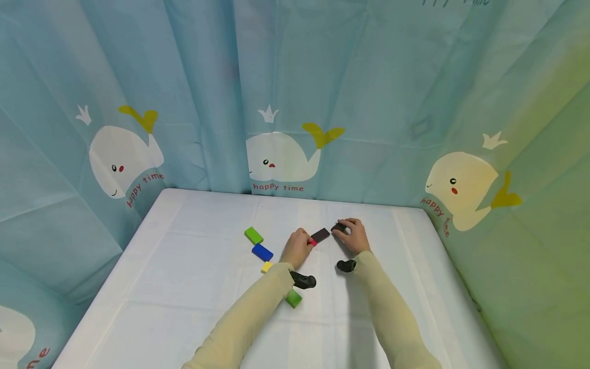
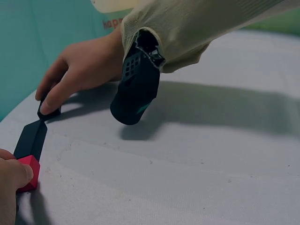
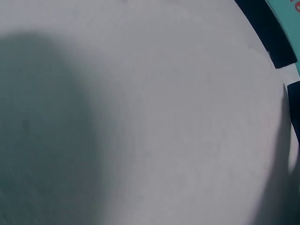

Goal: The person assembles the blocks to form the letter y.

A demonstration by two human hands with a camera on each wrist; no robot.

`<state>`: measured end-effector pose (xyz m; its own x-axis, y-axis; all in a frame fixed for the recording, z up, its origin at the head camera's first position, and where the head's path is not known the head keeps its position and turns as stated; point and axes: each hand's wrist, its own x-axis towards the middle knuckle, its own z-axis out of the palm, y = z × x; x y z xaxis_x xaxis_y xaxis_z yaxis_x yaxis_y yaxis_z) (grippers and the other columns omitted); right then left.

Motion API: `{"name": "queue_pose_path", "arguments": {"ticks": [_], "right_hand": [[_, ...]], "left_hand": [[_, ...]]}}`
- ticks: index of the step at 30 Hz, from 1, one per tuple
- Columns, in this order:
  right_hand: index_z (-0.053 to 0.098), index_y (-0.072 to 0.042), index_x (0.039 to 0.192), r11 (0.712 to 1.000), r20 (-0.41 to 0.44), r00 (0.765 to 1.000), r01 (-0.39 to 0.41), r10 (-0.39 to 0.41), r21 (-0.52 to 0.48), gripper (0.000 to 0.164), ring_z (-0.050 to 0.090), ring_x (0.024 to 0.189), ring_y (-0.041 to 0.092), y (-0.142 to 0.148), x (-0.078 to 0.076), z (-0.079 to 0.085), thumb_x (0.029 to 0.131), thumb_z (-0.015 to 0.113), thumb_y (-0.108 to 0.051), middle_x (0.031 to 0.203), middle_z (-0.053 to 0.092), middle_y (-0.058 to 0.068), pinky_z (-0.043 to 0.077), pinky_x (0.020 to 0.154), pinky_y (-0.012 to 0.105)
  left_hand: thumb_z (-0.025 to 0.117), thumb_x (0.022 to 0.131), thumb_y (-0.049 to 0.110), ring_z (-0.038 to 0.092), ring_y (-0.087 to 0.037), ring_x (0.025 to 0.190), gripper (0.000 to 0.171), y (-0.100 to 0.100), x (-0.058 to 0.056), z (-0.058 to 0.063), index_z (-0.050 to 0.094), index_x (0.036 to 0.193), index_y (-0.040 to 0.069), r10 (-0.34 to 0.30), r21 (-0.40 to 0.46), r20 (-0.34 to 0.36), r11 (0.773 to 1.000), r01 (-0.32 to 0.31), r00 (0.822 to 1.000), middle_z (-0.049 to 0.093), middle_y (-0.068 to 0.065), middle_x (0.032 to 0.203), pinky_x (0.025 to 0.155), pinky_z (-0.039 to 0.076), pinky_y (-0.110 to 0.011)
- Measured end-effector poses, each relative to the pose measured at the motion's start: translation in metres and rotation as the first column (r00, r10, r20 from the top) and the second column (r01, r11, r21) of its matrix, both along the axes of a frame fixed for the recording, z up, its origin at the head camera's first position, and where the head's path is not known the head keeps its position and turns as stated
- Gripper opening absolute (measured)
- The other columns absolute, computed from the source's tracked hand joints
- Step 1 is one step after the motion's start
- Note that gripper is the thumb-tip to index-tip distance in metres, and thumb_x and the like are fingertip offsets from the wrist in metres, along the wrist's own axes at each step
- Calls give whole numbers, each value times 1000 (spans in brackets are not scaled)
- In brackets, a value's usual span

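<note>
My left hand [image 1: 297, 248] pinches a red block [image 2: 29, 173] between thumb and fingers, low on the white table. Directly beyond it, end to end with the red one, lies a black block [image 1: 320, 236]. Thumb and fingers of my right hand [image 1: 354, 236] grip a second black block [image 1: 338, 228] at the far end of this row. In the left wrist view, that held block [image 2: 49, 111] is partly covered by the fingers, its corner close to the middle black block [image 2: 30, 138]. The right wrist view catches only dark block ends [image 3: 272, 33] at its right edge.
Left of my left hand, a green block [image 1: 253, 236], a blue block [image 1: 262, 252] and a yellow block [image 1: 267, 267] form a slanting line. My left forearm partly hides the yellow one and another green block [image 1: 293, 298]. A whale-print curtain [image 1: 295, 92] hangs behind the table [image 1: 184, 246].
</note>
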<state>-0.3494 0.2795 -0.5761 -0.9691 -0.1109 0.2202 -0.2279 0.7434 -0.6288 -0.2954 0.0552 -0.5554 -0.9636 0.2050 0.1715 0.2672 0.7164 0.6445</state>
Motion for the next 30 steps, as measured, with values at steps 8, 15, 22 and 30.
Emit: {"name": "queue_pose_path", "arguments": {"ticks": [8, 15, 22, 30], "right_hand": [[65, -2, 126, 998, 15, 998, 53, -53, -14, 47, 41, 125, 45, -7, 1, -3, 89, 74, -27, 132, 47, 27, 31, 104, 58], [65, -4, 127, 996, 28, 996, 88, -88, -14, 48, 40, 126, 44, -12, 1, -3, 88, 73, -31, 134, 46, 25, 29, 102, 62], [64, -6, 128, 995, 48, 994, 103, -103, -11, 48, 40, 128, 42, -16, -1, -4, 89, 73, -33, 135, 47, 24, 26, 103, 63], [64, -5, 128, 994, 61, 992, 109, -107, -29, 48, 39, 129, 43, -20, 4, 2, 89, 73, -31, 136, 47, 24, 23, 104, 64]], "left_hand": [[75, 86, 9, 56, -17, 83, 6, -1, 4, 3, 75, 88, 4, -9, 9, -25, 1000, 9, 1000, 59, -3, 90, 78, 49, -30], [76, 84, 7, 57, -20, 82, 6, -1, 4, 3, 75, 86, 1, -14, 15, -65, 1000, 15, 998, 59, -5, 88, 77, 49, -32], [75, 86, 8, 57, -18, 83, 5, -1, 2, 4, 76, 88, 3, -8, 4, -34, 1000, 8, 999, 59, -4, 90, 79, 49, -31], [76, 85, 9, 57, -16, 82, 5, -1, 0, 2, 76, 86, 5, -3, 4, -23, 1000, 3, 1000, 58, -2, 89, 78, 49, -30]]}}
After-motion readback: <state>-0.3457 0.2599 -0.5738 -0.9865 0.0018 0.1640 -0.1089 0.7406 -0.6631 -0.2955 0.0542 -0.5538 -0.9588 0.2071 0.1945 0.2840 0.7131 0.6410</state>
